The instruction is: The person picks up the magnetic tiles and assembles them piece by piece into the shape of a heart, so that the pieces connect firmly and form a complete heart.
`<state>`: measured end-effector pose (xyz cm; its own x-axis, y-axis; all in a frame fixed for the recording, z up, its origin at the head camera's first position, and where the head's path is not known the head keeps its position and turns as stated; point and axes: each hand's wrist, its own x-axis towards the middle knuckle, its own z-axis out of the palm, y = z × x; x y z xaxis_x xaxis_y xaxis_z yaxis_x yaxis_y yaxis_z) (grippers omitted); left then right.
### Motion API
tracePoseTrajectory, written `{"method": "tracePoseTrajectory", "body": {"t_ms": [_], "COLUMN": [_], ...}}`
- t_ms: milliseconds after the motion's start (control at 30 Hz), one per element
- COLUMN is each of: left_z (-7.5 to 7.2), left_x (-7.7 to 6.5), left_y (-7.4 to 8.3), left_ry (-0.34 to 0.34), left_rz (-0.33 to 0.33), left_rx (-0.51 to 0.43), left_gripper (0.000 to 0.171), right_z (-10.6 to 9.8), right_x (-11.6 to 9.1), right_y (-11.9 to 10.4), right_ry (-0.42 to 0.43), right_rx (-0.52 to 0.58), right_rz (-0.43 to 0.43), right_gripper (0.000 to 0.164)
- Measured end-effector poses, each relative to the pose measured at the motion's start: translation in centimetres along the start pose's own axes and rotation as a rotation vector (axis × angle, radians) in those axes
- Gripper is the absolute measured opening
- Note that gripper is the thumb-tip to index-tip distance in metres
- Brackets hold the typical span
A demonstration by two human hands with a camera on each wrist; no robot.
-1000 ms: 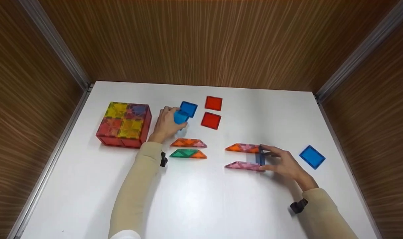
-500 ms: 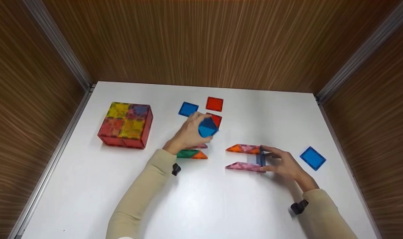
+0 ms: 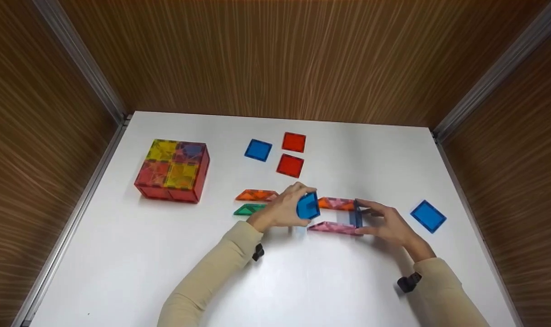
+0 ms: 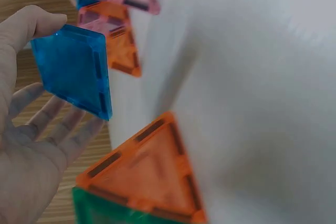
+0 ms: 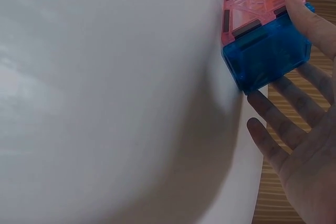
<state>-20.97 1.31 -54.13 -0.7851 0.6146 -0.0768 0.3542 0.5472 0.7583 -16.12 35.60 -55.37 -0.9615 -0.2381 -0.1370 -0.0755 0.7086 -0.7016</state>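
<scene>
Wood-grain panels (image 3: 298, 59) rise beyond the fingers; a white table (image 3: 370, 290) lies beneath them. The left hand (image 3: 284, 210) extends inward, fingers curved, grasping a tilted blue tile (image 4: 71, 69) between thumb and fingertips. Facing it, the right hand (image 3: 390, 223) grips an upright blue tile (image 5: 268, 53), thumb opposing fingers.

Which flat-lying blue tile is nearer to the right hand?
The blue tile near the right edge of the table. The other one lies beside red tiles; the left hand and right hand hold other blue tiles.
</scene>
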Motion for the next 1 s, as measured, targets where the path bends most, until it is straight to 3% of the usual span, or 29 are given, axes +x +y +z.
{"method": "tracePoseTrajectory", "body": {"t_ms": [133,333,567,833,1000], "left_z": [1.4,2.5,2.7,2.7,2.7], "left_x": [0.3,0.8,0.8,0.9,0.9], "left_y": [-0.2,-0.1,-0.1,-0.4,-0.4], "left_ry": [-0.020,-0.044,-0.040,-0.038,-0.041], "left_rz": [-0.025,-0.004,0.009,-0.018,-0.029], "left_rx": [-0.007,0.007,-0.007,-0.033,-0.030], "left_gripper": [0.084,0.084,0.086,0.085,0.084], "right_z": [0.1,0.1,0.1,0.1,-0.5], "right_x": [0.1,0.1,0.2,0.2,0.0], "right_y": [-0.2,-0.4,-0.4,-0.4,0.4], "right_ry": [-0.014,-0.026,-0.038,-0.041,-0.020], "right_rx": [0.003,-0.003,-0.003,0.003,0.013], "right_rz": [0.010,0.033,0.048,0.058,0.000], "right_gripper": [0.086,0.086,0.087,0.086,0.084]}}
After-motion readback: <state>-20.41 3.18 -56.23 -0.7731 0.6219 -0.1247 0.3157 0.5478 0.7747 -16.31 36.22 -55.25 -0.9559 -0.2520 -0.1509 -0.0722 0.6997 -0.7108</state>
